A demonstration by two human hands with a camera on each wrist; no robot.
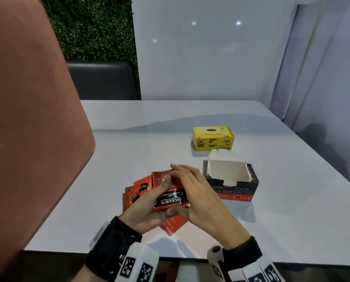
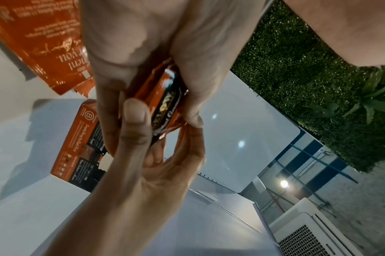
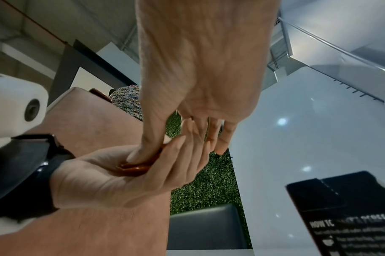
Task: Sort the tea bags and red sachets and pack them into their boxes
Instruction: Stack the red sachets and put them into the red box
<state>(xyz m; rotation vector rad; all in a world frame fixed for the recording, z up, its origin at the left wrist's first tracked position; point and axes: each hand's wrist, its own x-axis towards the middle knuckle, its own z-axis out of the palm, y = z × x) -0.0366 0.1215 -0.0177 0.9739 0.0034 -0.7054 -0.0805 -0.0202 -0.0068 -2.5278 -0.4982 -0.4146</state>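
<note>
Left hand (image 1: pixel 149 208): cupping red sachets (image 1: pixel 171 197), thumb pressing on top.
Right hand (image 1: pixel 192 192): pinching the stack's edges.
Sachets' place: above table (image 1: pixel 271 231), just beside open red-black box (image 1: pixel 231 181).
Yellow box (image 1: pixel 213 138): sitting behind, closed.

Closed box (image 1: pixel 213 138) behind open box (image 1: pixel 230 179); sachets (image 1: pixel 138 190) left.

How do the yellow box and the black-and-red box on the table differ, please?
The yellow box is closed, while the black-and-red box stands open at the top, its white inside showing no sachets. The yellow box sits farther from the person; the black-and-red box is nearer, beside the right hand. Both rest on the white table.
</note>
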